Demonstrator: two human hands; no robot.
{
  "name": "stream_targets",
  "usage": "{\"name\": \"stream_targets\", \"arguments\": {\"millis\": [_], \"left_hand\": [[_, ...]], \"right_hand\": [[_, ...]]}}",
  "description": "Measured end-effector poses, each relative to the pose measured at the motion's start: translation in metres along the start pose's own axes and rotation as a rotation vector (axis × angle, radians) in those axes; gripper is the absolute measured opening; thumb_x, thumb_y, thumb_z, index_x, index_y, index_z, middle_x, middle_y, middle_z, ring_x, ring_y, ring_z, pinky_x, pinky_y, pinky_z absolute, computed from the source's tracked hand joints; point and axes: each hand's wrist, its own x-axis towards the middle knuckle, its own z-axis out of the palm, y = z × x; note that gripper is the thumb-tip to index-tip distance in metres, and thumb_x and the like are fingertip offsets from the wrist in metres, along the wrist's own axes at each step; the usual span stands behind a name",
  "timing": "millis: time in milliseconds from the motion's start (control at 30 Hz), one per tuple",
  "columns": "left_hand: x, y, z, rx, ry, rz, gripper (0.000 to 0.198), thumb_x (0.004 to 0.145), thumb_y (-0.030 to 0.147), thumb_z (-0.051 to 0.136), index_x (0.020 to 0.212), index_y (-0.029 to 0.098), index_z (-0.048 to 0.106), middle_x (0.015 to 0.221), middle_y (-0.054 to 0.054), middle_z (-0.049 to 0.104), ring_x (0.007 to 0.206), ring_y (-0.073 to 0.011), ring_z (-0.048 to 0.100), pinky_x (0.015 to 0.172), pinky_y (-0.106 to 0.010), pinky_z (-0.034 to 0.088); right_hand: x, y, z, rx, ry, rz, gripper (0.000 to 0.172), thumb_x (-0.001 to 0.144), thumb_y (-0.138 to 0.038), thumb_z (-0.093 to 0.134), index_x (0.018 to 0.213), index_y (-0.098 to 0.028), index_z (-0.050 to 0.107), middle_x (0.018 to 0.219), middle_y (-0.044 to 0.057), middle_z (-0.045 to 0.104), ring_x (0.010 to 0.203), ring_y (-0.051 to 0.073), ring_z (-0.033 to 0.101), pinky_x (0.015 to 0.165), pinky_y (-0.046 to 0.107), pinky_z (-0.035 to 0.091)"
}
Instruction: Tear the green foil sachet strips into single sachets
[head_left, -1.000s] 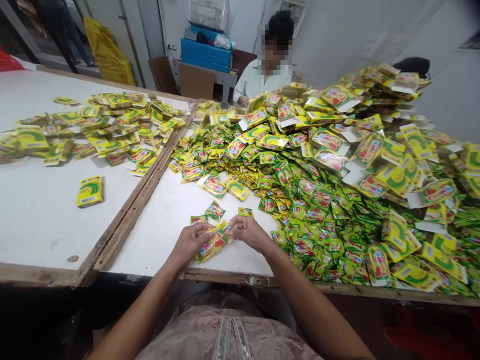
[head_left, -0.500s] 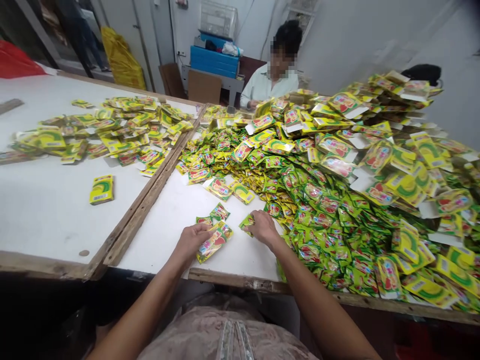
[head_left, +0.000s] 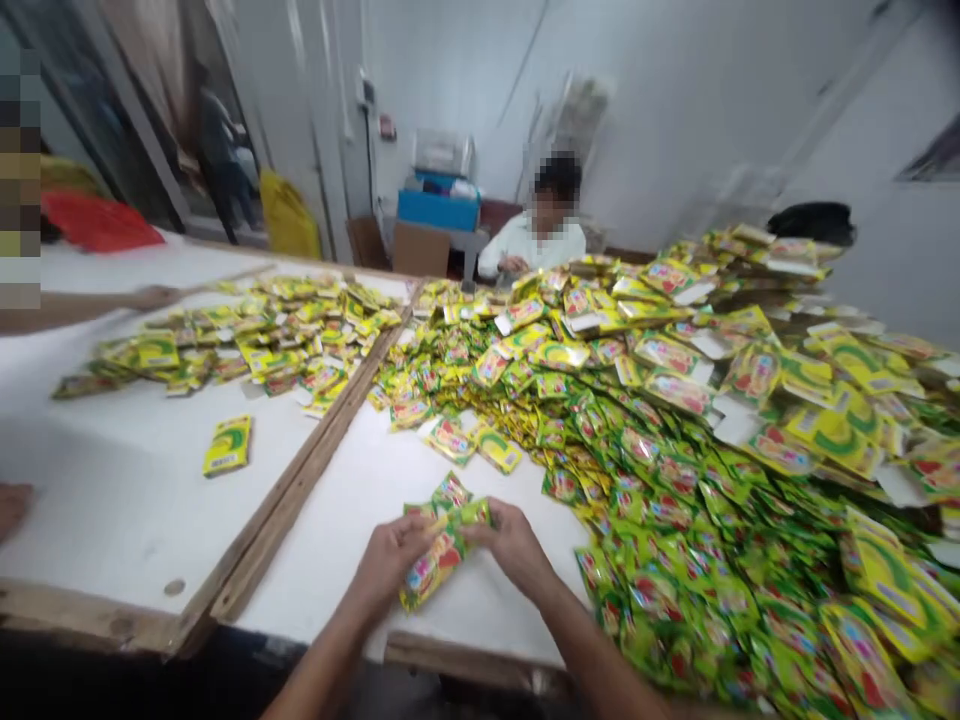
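Grip: left hand (head_left: 391,553) pinching a yellow carton (head_left: 433,570), right hand (head_left: 515,545) pinching a green sachet (head_left: 474,514) at the carton's far end
Carton: tilted, near part of the white table (head_left: 315,570), kinda mid-scene
Sachet pile (head_left: 675,560): right of it, heaped cartons (head_left: 765,375) on top
Wooden strip (head_left: 300,482): left, loose cartons (head_left: 277,350) beyond
Co-worker (head_left: 536,242): far side

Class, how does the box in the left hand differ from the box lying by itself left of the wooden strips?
The held box is gripped by the left hand; the lone box lies on the table. The held box shows red pictures, the lone box a green curve and a barcode. Both are mainly yellow with green.
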Motion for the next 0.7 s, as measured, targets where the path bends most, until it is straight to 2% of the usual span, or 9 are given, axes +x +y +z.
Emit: {"name": "stream_targets", "arguments": {"millis": [200,333,433,500,600,700], "left_hand": [[0.003,-0.001,0.004,0.054,0.02,0.152,0.039,0.063,0.047,0.073,0.082,0.013,0.069,0.074,-0.008,0.072,0.068,-0.0211,0.065,0.065,-0.029,0.048],[0.0,0.001,0.01,0.25,0.035,0.267,0.033,0.068,0.045,0.068,0.083,0.016,0.071,0.083,-0.008,0.072,0.079,-0.0234,0.064,0.069,-0.029,0.048],[0.0,0.003,0.011,0.336,0.03,0.272,0.028,0.069,0.042,0.069,0.082,0.017,0.072,0.082,-0.007,0.072,0.08,-0.0236,0.064,0.07,-0.029,0.048],[0.002,0.003,0.011,0.269,0.032,0.248,0.029,0.067,0.042,0.071,0.082,0.017,0.072,0.082,-0.007,0.072,0.078,-0.0236,0.064,0.069,-0.029,0.048],[0.004,0.004,0.01,0.088,0.031,0.2,0.035,0.063,0.043,0.074,0.086,0.017,0.071,0.084,-0.008,0.073,0.077,-0.0235,0.066,0.068,-0.03,0.049],[0.002,0.008,0.011,0.035,0.025,0.193,0.036,0.063,0.042,0.075,0.088,0.017,0.07,0.085,-0.008,0.073,0.078,-0.0229,0.066,0.068,-0.028,0.049]], "right_hand": [[0.01,-0.005,0.0,-0.083,-0.035,-0.001,0.013,0.063,-0.025,0.061,0.071,-0.015,0.065,0.067,0.0,0.065,0.067,0.017,0.058,0.062,0.025,0.042],[0.004,-0.014,0.005,-0.16,-0.077,-0.007,0.012,0.065,-0.026,0.057,0.066,-0.016,0.064,0.064,-0.001,0.064,0.064,0.017,0.058,0.059,0.024,0.043],[-0.005,-0.023,0.002,-0.228,-0.127,-0.037,0.015,0.07,-0.027,0.054,0.07,-0.017,0.065,0.068,0.0,0.065,0.067,0.018,0.059,0.061,0.025,0.045],[-0.01,-0.03,-0.003,-0.288,-0.151,-0.102,0.019,0.074,-0.029,0.052,0.076,-0.018,0.067,0.075,0.002,0.066,0.074,0.019,0.06,0.066,0.027,0.046],[-0.014,-0.037,-0.005,-0.367,-0.063,-0.206,0.023,0.08,-0.031,0.049,0.083,-0.02,0.068,0.085,0.005,0.067,0.082,0.021,0.06,0.074,0.029,0.046],[-0.015,-0.036,0.001,-0.375,0.067,-0.21,0.02,0.079,-0.03,0.05,0.087,-0.021,0.066,0.08,0.004,0.068,0.077,0.021,0.062,0.07,0.029,0.047]]}}
